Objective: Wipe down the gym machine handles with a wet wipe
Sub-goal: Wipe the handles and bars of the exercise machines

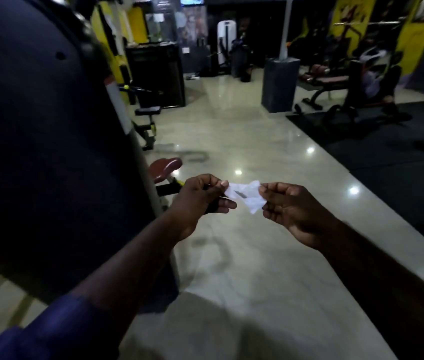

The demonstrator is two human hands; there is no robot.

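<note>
Above the floor [231, 131], both hands, left hand [200, 196] and right hand [287, 203], pinch the wet wipe [246, 196], spreading it; next it probably needs carrying to a handle.

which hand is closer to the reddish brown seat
Left. The left hand is just beside the seat, pinching the wipe; the right hand pinches its far end, farther away.

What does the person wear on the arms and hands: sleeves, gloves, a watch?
Both are bare: the left hand and the right hand show no gloves, rings or watch. The left arm has a dark blue sleeve pushed up toward the elbow. The right forearm shows no sleeve.
</note>
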